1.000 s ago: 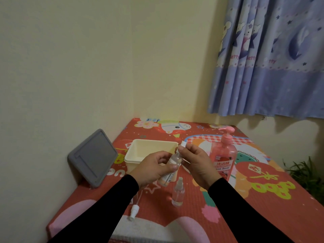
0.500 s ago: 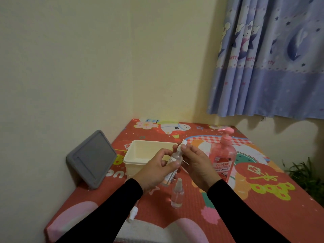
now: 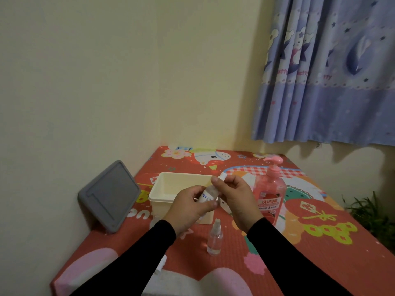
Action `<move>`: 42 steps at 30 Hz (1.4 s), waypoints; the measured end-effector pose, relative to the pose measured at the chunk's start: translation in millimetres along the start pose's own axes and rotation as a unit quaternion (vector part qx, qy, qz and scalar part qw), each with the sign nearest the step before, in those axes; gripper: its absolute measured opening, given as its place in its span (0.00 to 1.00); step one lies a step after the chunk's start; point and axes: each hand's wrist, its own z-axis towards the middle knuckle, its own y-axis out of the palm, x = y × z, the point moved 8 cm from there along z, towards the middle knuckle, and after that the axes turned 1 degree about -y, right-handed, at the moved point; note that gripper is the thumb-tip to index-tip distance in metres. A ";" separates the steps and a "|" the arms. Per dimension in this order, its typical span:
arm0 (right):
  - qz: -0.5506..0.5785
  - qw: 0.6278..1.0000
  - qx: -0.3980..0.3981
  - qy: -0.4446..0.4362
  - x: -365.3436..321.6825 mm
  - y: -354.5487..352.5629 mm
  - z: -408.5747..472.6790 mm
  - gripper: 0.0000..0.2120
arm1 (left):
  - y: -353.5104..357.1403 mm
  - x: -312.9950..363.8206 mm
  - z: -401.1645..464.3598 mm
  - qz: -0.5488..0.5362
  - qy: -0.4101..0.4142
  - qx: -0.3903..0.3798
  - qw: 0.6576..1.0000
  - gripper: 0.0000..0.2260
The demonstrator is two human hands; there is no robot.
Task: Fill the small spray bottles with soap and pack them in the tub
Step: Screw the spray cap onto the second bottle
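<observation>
My left hand (image 3: 189, 207) grips a small clear spray bottle (image 3: 207, 194) with a white label, tilted, above the near edge of the cream tub (image 3: 171, 184). My right hand (image 3: 234, 196) pinches the bottle's white spray cap (image 3: 221, 177) at its top. A second small clear spray bottle (image 3: 214, 238) stands upright on the mat in front of my hands, uncapped. The pink soap pump bottle (image 3: 269, 190) stands to the right of my right hand. A loose white spray head (image 3: 161, 264) lies on the mat, partly hidden under my left sleeve.
A grey tub lid (image 3: 110, 195) leans against the left wall. The work surface is a red cartoon-print mat (image 3: 310, 248) in a room corner. A blue curtain (image 3: 327, 77) hangs at the right; green plant leaves (image 3: 372, 212) show beyond the mat's right edge.
Both hands with the held bottle have shifted slightly up and over the tub's near edge. The grips on bottle and cap look the same.
</observation>
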 end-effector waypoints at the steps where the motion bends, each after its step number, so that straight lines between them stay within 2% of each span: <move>1: 0.001 1.000 0.006 -0.005 -0.4 -0.1 -0.2 0.23 | -0.1 0.2 0.3 0.001 0.000 0.000 1.000 0.06; 9: -0.006 1.000 0.019 -0.024 -0.7 -2.7 -4.0 0.07 | -4.5 -0.1 0.1 -0.004 -0.003 0.005 1.000 0.08; 14: -0.018 1.000 0.008 -0.025 -0.1 -0.7 -3.5 0.16 | -2.7 0.8 -1.4 -0.009 0.001 -0.006 1.000 0.07; 19: 0.043 0.998 -0.041 0.003 -3.2 14.9 -5.2 0.08 | 1.3 0.9 -0.7 -0.006 0.000 -0.012 1.000 0.07; 22: 0.076 0.996 -0.040 0.013 -3.6 18.1 -5.0 0.19 | -0.7 0.7 0.3 -0.010 -0.002 -0.009 1.000 0.06; 23: 0.084 0.995 -0.040 0.018 -2.2 18.5 -4.6 0.19 | -1.9 -0.1 0.9 -0.009 -0.004 -0.009 1.000 0.06; 26: 0.100 0.993 -0.050 0.030 2.9 19.1 -3.4 0.14 | -5.5 -3.0 1.9 -0.010 -0.011 -0.009 1.000 0.07; 29: 0.053 0.997 -0.054 0.010 2.4 17.1 -4.5 0.09 | -9.6 -4.0 0.9 -0.004 -0.015 -0.002 1.000 0.07; 33: -0.013 1.000 0.001 -0.001 4.2 7.2 -2.2 0.14 | -7.2 -0.8 -0.7 0.023 -0.006 -0.014 1.000 0.05; 38: 0.008 1.000 -0.016 0.018 4.3 14.7 -1.7 0.15 | -1.8 1.8 -0.7 0.018 -0.004 -0.027 0.999 0.06; 42: 0.065 0.997 -0.040 0.018 -0.2 22.5 -7.4 0.05 | 0.2 3.0 -1.1 -0.013 -0.012 -0.028 0.999 0.07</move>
